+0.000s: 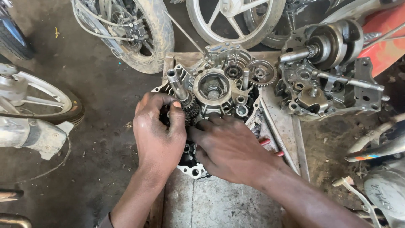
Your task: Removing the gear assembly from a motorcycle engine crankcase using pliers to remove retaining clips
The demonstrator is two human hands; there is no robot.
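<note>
Both hands on engine case (219, 90): left hand (158, 131) grips gear shaft (179, 88); right hand (230, 147) spread flat beside.

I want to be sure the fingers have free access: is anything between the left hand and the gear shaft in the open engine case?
Nothing visible. The left hand already rests against the gear shaft, fingertips at its gears. The right hand lies beside it on the engine case, not between them.
</note>
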